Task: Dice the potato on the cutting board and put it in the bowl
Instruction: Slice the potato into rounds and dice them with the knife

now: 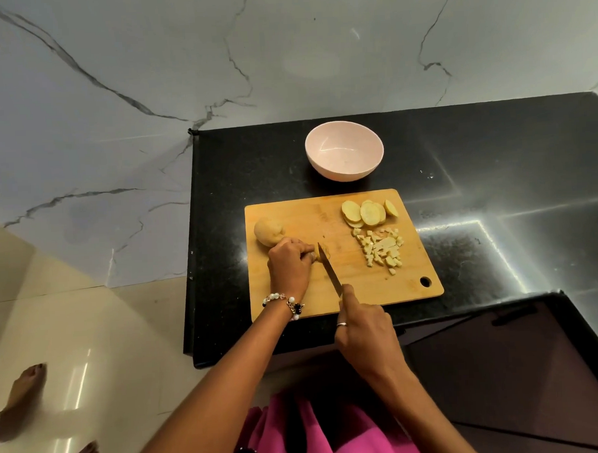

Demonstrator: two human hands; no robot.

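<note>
A wooden cutting board point(362, 292) lies on the black counter. At its left end sits an uncut potato piece point(268, 230). My left hand point(290, 264) pinches a small potato slice point(316, 256) against the board. My right hand point(365, 329) grips a knife point(329, 271), whose blade stands at the slice, right beside my left fingertips. Round potato slices point(369, 211) lie at the board's far right, with a heap of diced potato point(382, 248) just below them. The pale pink bowl point(344, 154) stands empty behind the board.
The black counter point(494, 183) ends at a front edge near my body and a left edge by the board. A marble wall rises behind it. Bare feet point(27, 389) stand on the tiled floor at the lower left.
</note>
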